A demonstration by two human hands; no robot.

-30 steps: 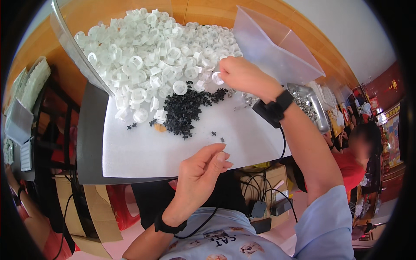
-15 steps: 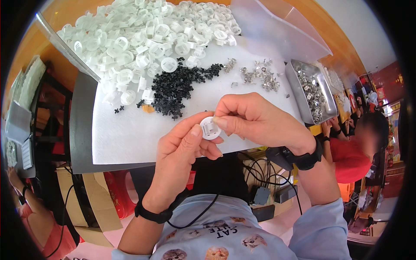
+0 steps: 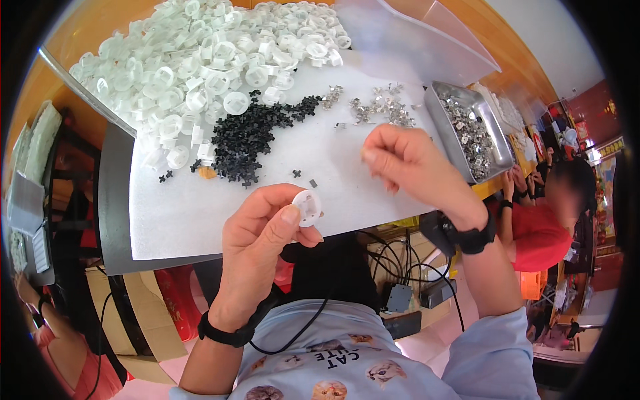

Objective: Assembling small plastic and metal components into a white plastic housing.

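Holding a round white part (image 3: 308, 208) in left fingers (image 3: 269, 198)

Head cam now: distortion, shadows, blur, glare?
Head view: strong fisheye, black rim, wooden panel bowing near the edge; head view: soft shadow on the white sheet beside the right hand; head view: the head of the person in red is blurred; head view: bright glints on metal pieces.

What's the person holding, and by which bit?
The left hand holds a round white piece by its rim; for the right hand, I can't tell.
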